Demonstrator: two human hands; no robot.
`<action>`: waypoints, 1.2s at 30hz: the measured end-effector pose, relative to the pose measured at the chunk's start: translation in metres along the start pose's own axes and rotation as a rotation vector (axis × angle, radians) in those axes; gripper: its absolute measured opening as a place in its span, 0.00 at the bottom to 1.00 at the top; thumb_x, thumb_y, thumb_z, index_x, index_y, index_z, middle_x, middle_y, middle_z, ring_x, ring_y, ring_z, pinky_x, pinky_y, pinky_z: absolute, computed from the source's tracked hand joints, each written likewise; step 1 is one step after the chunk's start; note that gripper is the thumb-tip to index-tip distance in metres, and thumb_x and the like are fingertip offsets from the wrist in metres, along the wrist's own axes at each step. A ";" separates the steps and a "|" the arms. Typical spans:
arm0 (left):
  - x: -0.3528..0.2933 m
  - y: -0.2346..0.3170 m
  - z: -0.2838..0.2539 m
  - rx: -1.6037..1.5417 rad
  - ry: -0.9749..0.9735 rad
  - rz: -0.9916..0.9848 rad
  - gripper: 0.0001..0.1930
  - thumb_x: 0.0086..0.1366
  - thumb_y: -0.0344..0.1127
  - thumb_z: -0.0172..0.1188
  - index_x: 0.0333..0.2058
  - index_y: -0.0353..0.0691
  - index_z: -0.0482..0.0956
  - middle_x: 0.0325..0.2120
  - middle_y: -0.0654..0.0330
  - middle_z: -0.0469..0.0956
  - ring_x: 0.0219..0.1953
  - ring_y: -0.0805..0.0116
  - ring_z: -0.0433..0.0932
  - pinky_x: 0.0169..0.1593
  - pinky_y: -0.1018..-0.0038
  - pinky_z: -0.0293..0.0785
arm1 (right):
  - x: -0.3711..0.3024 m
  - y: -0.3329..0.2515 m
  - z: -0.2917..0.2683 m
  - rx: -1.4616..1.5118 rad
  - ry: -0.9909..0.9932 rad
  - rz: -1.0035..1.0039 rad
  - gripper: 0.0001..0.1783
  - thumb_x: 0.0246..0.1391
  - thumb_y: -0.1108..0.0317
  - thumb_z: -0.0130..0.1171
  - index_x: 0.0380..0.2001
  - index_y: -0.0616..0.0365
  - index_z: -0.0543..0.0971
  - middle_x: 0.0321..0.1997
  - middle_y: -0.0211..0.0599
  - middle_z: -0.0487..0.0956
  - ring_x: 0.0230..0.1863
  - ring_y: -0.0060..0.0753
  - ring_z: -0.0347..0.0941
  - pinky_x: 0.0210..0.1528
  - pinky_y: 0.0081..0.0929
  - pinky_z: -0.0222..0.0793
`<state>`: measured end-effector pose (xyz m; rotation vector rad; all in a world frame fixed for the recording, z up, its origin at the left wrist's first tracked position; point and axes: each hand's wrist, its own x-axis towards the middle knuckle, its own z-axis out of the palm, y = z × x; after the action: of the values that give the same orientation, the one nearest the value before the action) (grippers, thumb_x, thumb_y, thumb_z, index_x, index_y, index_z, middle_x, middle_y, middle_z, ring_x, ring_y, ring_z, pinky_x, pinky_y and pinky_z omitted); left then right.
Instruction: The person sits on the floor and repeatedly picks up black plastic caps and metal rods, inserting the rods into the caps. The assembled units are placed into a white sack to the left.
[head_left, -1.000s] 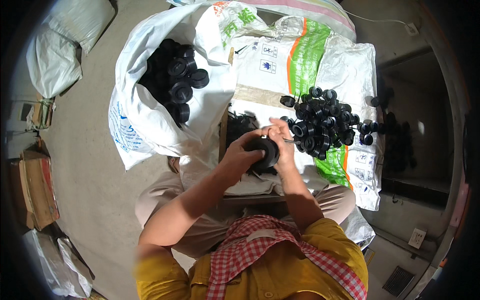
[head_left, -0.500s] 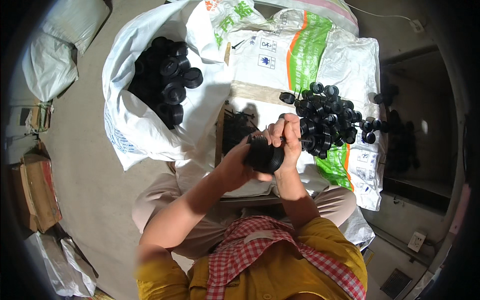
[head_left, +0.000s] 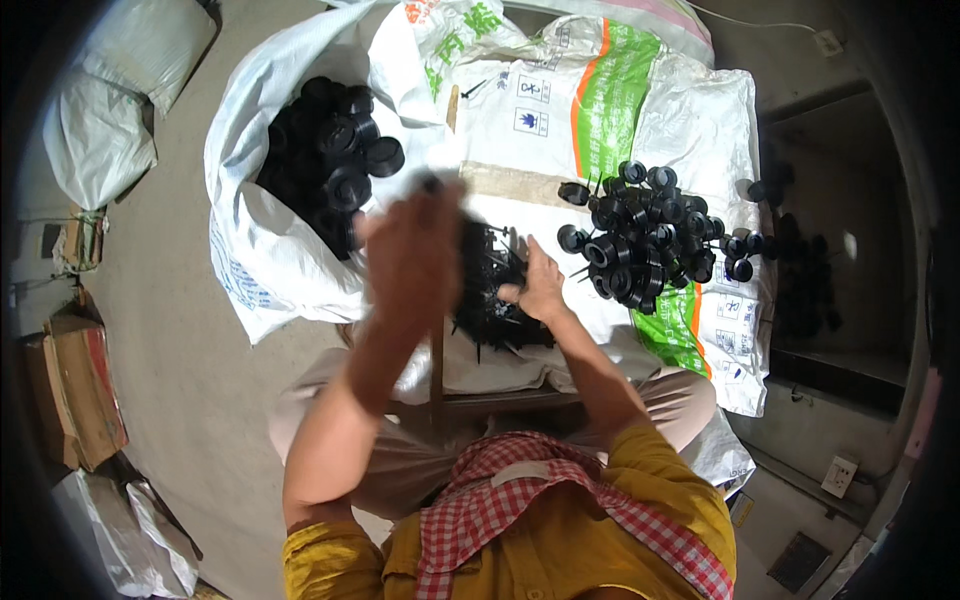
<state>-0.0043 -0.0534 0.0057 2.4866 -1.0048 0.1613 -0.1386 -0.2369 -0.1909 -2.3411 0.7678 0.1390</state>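
Observation:
My left hand (head_left: 410, 255) is blurred by motion beside the mouth of the white woven sack (head_left: 235, 180). A dark round shape shows at its fingertips, too smeared to name, and its grip cannot be made out. At the right edge of a heap of thin black spiky plastic pieces (head_left: 490, 310), my right hand (head_left: 541, 284) is open, thumb and fingers apart. Right of that hand lies a pile of black round caps with thin stems (head_left: 650, 230). Inside the sack are larger black ridged round caps (head_left: 348, 187).
Flattened white sacks with a green stripe (head_left: 625, 90) cover the work surface. A wooden strip (head_left: 520, 183) lies across it. Several stray caps (head_left: 740, 255) sit by the right edge, above a dark recess (head_left: 840, 230). Cardboard boxes (head_left: 80, 390) and full white sacks (head_left: 100, 130) stand at left.
My hands have parted. The left has swung up and left toward the sack; the right has let go of the ridged black piece both hands held, and dropped to the spiky heap.

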 end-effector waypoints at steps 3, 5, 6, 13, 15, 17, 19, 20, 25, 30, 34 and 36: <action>0.020 -0.029 -0.029 0.240 0.234 -0.202 0.46 0.37 0.29 0.77 0.58 0.41 0.65 0.63 0.37 0.55 0.63 0.33 0.55 0.59 0.47 0.59 | 0.018 0.023 -0.013 -0.390 0.038 -0.113 0.70 0.28 0.44 0.76 0.70 0.49 0.44 0.72 0.52 0.48 0.72 0.58 0.40 0.69 0.52 0.40; 0.016 -0.026 -0.027 0.134 0.247 -0.159 0.48 0.36 0.32 0.78 0.59 0.42 0.65 0.64 0.37 0.51 0.63 0.33 0.53 0.61 0.45 0.57 | 0.041 0.050 -0.032 -0.464 0.376 -0.120 0.51 0.37 0.53 0.72 0.64 0.50 0.59 0.67 0.48 0.58 0.68 0.55 0.51 0.66 0.51 0.47; 0.012 -0.017 -0.020 0.021 0.243 -0.099 0.46 0.37 0.32 0.78 0.59 0.41 0.67 0.64 0.40 0.51 0.64 0.33 0.52 0.62 0.48 0.58 | 0.048 0.067 -0.046 -0.652 0.315 0.038 0.46 0.39 0.56 0.71 0.62 0.49 0.62 0.65 0.45 0.61 0.68 0.53 0.52 0.64 0.50 0.52; -0.017 0.006 0.014 -0.232 -0.303 -0.039 0.34 0.50 0.38 0.70 0.57 0.40 0.69 0.62 0.45 0.60 0.62 0.39 0.58 0.63 0.54 0.57 | 0.010 0.079 -0.082 -0.345 0.226 0.036 0.17 0.51 0.71 0.56 0.46 0.53 0.74 0.41 0.45 0.79 0.48 0.44 0.73 0.49 0.40 0.66; -0.021 0.015 0.016 -0.366 -0.419 -0.066 0.32 0.52 0.38 0.69 0.56 0.39 0.69 0.61 0.45 0.62 0.61 0.39 0.59 0.63 0.55 0.58 | -0.009 0.067 -0.092 0.069 0.408 0.070 0.18 0.51 0.75 0.56 0.47 0.56 0.72 0.40 0.46 0.79 0.46 0.44 0.74 0.50 0.37 0.68; -0.031 0.023 0.028 -0.474 -0.486 -0.117 0.39 0.52 0.43 0.69 0.61 0.39 0.62 0.63 0.41 0.56 0.63 0.38 0.56 0.64 0.54 0.55 | -0.022 0.073 -0.086 0.601 0.443 0.122 0.19 0.55 0.80 0.52 0.50 0.59 0.69 0.42 0.39 0.76 0.42 0.33 0.74 0.47 0.24 0.68; -0.043 0.037 0.036 -0.501 -0.459 -0.152 0.45 0.50 0.45 0.70 0.64 0.40 0.56 0.64 0.38 0.52 0.64 0.37 0.54 0.65 0.54 0.54 | -0.043 0.034 -0.082 0.890 0.499 0.091 0.20 0.55 0.81 0.50 0.52 0.57 0.67 0.47 0.40 0.74 0.41 0.34 0.74 0.42 0.24 0.73; -0.048 0.037 0.046 -0.526 -0.504 -0.148 0.54 0.46 0.47 0.73 0.66 0.42 0.48 0.65 0.34 0.45 0.66 0.36 0.48 0.67 0.53 0.47 | -0.058 -0.004 -0.086 1.114 0.433 0.165 0.21 0.56 0.80 0.49 0.53 0.57 0.66 0.47 0.40 0.74 0.40 0.33 0.74 0.38 0.24 0.74; -0.039 0.033 0.047 -1.589 -0.587 -0.598 0.36 0.51 0.28 0.68 0.55 0.38 0.56 0.38 0.53 0.75 0.30 0.70 0.78 0.29 0.74 0.77 | -0.094 -0.042 -0.087 1.414 0.037 0.193 0.17 0.60 0.77 0.47 0.52 0.58 0.65 0.43 0.39 0.75 0.40 0.33 0.74 0.36 0.23 0.75; -0.039 0.028 0.029 -1.554 -0.699 -0.762 0.30 0.52 0.24 0.62 0.50 0.43 0.55 0.37 0.52 0.72 0.30 0.63 0.79 0.33 0.69 0.82 | -0.103 -0.062 -0.105 0.303 0.332 -0.292 0.29 0.46 0.79 0.53 0.56 0.60 0.64 0.54 0.45 0.71 0.54 0.41 0.68 0.61 0.34 0.59; -0.042 0.024 0.034 -1.601 -0.629 -0.823 0.29 0.52 0.24 0.59 0.50 0.42 0.54 0.38 0.51 0.70 0.30 0.62 0.80 0.32 0.69 0.82 | -0.104 -0.064 -0.122 0.705 -0.201 -0.390 0.40 0.39 0.79 0.58 0.62 0.58 0.64 0.54 0.39 0.70 0.55 0.41 0.65 0.63 0.36 0.55; -0.050 0.029 0.038 -1.692 -0.606 -0.776 0.31 0.52 0.25 0.59 0.53 0.40 0.54 0.40 0.50 0.70 0.31 0.63 0.79 0.32 0.70 0.81 | -0.109 -0.076 -0.114 0.916 -0.201 -0.169 0.33 0.42 0.78 0.62 0.56 0.58 0.69 0.47 0.36 0.74 0.50 0.40 0.68 0.59 0.35 0.60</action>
<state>-0.0624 -0.0574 -0.0307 1.0619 -0.0149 -1.1914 -0.1971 -0.2078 -0.0286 -1.4772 0.3965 -0.0493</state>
